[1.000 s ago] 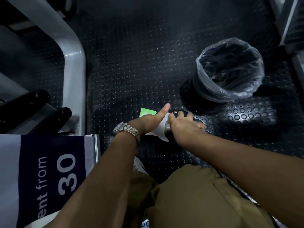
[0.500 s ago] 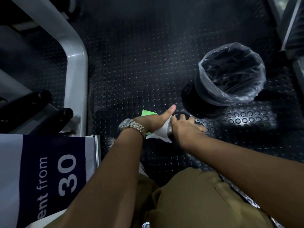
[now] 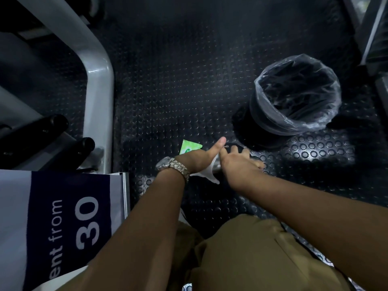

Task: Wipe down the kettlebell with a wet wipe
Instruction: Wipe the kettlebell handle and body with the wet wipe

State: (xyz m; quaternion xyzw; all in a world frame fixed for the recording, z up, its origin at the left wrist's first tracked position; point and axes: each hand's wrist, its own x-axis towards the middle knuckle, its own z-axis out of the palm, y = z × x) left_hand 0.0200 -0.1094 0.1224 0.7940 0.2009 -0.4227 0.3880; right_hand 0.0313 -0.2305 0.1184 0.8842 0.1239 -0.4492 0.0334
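Floor: black studded rubber mat (image 3: 189,85), which carries everything here and gives a heavy weight a firm place to sit
Sign: blue and white board (image 3: 69,206) printed "30", at the lower left, clear of the work
Frame: grey machine tube (image 3: 98,80) bending down the left side, well apart from the hands
Bin: lined waste bin (image 3: 257,95) just beyond the hands, likely placed near so the used wipe can go straight in
Right hand (image 3: 237,164): fingers spread flat over the weight, probably steadying it against the rubbing
Left hand (image 3: 197,159): thumb stuck out straight; the other fingers are hidden, so I cannot tell if they grip or merely press the wipe
Kettlebell (image 3: 234,147): dark, on the floor beneath both hands, only a sliver showing
Wet wipe (image 3: 211,175): white, caught between the two hands, one corner hanging loose toward the person
Packet: green sachet (image 3: 190,147) on the floor just behind the left hand, within reach
Watch: metal wristwatch (image 3: 172,165) on the left wrist
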